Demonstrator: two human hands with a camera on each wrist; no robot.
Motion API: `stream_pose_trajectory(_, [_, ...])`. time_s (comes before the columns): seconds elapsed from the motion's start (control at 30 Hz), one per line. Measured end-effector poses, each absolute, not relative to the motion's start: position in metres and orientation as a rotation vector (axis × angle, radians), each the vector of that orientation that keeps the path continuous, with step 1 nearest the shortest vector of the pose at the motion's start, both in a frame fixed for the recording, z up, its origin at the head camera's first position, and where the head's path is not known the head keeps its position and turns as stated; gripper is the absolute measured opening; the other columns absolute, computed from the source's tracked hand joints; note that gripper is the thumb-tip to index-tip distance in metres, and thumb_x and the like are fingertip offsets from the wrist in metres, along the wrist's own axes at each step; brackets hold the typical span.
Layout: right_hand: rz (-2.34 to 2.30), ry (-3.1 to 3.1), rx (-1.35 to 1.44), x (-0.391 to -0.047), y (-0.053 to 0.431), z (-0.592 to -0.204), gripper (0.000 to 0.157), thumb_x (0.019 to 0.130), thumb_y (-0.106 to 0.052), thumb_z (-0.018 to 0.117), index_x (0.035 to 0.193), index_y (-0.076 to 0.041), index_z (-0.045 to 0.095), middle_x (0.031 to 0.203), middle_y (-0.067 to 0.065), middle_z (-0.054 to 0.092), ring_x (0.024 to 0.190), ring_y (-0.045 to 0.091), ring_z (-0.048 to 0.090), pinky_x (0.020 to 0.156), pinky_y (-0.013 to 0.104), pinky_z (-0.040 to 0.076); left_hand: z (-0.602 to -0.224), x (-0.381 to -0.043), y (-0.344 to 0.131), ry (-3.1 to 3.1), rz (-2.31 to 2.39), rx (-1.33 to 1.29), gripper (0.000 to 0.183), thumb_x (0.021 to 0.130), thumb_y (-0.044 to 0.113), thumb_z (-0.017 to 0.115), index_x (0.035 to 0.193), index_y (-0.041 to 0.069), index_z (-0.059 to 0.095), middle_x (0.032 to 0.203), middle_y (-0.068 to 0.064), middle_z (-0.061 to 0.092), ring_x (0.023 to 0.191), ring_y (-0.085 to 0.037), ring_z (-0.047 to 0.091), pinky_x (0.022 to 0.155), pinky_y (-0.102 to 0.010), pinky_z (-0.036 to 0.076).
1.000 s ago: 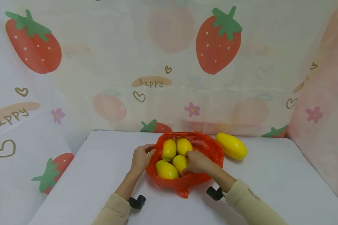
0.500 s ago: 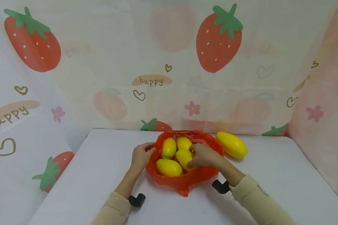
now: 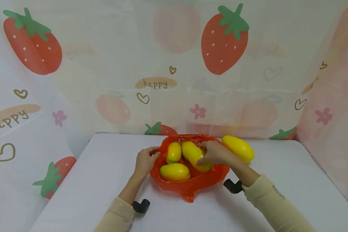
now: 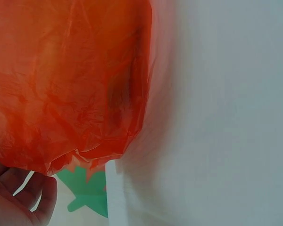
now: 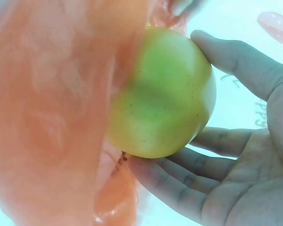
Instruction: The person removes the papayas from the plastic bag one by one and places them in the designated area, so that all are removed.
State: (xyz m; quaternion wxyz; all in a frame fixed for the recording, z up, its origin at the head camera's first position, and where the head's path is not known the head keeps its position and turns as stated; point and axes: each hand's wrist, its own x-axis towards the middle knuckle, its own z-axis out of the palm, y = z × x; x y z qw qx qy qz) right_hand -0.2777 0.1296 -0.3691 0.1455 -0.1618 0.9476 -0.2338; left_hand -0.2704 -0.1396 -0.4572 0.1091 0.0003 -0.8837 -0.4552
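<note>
An open red plastic bag (image 3: 177,187) stands on the white table (image 3: 104,167). My right hand (image 3: 217,152) reaches over its right side and grips a yellow mango (image 3: 201,160) between thumb and fingers. The right wrist view shows the greenish end of that mango (image 5: 167,94) at the bag's mouth. Inside the bag lie a mango at the left (image 3: 174,152), another at the front (image 3: 175,172) and one at the back (image 3: 187,147), partly covered by the held one. At the left rim, my left hand (image 3: 145,162) pinches the bag's edge.
A further yellow mango (image 3: 238,149) lies on the table just right of the bag. Behind the table hangs a cloth backdrop (image 3: 121,64) printed with strawberries. Black wrist-worn pieces show near the left sleeve (image 3: 119,211) and the right sleeve (image 3: 275,203).
My right hand has lifted a mango from the front of the bag's contents and moved it up and to the right. The front mango has rolled slightly. My left hand stays at the rim.
</note>
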Motion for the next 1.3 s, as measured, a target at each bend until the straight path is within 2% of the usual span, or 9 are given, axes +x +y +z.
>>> stream_pose_trajectory(0.17, [-0.724,2.721,-0.477,-0.279,0.135,-0.364,0.064,0.074,-0.031,0.083,0.128,-0.004,0.06,0.116,0.011,0.065,0.096,0.022,0.058,0.087,0.036,0.057,-0.456,-0.27,-0.14,-2.596,-1.351,-0.004,0.026,0.094,0.013,0.062,0.118,0.004,0.069,0.108,-0.014,0.072,0.094,-0.025,0.064,0.087,-0.037,0.059])
stream_pose_trajectory(0.37, [-0.707,2.735,-0.519,-0.28,0.144,-0.36,0.064,0.076,-0.032,0.082,0.128,-0.003,0.059,0.12,0.014,0.065,0.102,0.025,0.059,0.09,0.04,0.056,-0.458,-0.27,-0.14,-2.597,-1.346,-0.011,0.026,0.094,0.013,0.063,0.118,0.004,0.07,0.107,-0.013,0.072,0.092,-0.024,0.063,0.086,-0.036,0.059])
stream_pose_trajectory(0.6, [-0.882,2.685,-0.401,-0.28,0.154,-0.353,0.06,0.075,-0.028,0.083,0.125,-0.004,0.058,0.118,0.011,0.061,0.104,0.026,0.056,0.088,0.038,0.057,-0.458,-0.27,-0.139,-2.602,-1.351,0.001,0.027,0.095,0.013,0.062,0.119,0.004,0.069,0.109,-0.013,0.072,0.096,-0.025,0.064,0.088,-0.037,0.059])
stream_pose_trajectory(0.8, [-0.806,2.768,-0.537,-0.285,0.164,-0.343,0.053,0.073,-0.028,0.084,0.115,-0.004,0.062,0.111,0.013,0.062,0.098,0.026,0.056,0.084,0.037,0.056,-0.457,-0.269,-0.139,-2.597,-1.356,0.004,0.027,0.095,0.013,0.062,0.119,0.004,0.069,0.109,-0.014,0.072,0.095,-0.025,0.064,0.088,-0.037,0.059])
stream_pose_trajectory(0.9, [-0.777,2.784,-0.551,-0.288,0.168,-0.34,0.049,0.073,-0.029,0.084,0.111,-0.006,0.065,0.113,0.015,0.063,0.1,0.028,0.058,0.087,0.041,0.056,-0.457,-0.269,-0.139,-2.598,-1.354,0.013,0.027,0.095,0.014,0.062,0.119,0.004,0.069,0.109,-0.013,0.072,0.096,-0.026,0.064,0.088,-0.038,0.059])
stream_pose_trajectory(1.07, [-0.759,2.787,-0.543,-0.291,0.173,-0.336,0.05,0.075,-0.031,0.082,0.116,-0.007,0.065,0.121,0.018,0.063,0.107,0.032,0.058,0.091,0.044,0.056,-0.458,-0.269,-0.14,-2.605,-1.337,0.04,0.026,0.094,0.014,0.062,0.118,0.005,0.07,0.107,-0.012,0.072,0.094,-0.025,0.063,0.087,-0.037,0.059])
stream_pose_trajectory(1.3, [-0.693,2.789,-0.477,-0.295,0.18,-0.325,0.062,0.077,-0.034,0.081,0.128,-0.005,0.059,0.121,0.019,0.062,0.1,0.029,0.06,0.085,0.04,0.059,-0.457,-0.269,-0.137,-2.61,-1.341,0.007,0.026,0.094,0.014,0.063,0.118,0.005,0.07,0.105,-0.013,0.072,0.09,-0.023,0.062,0.087,-0.036,0.059])
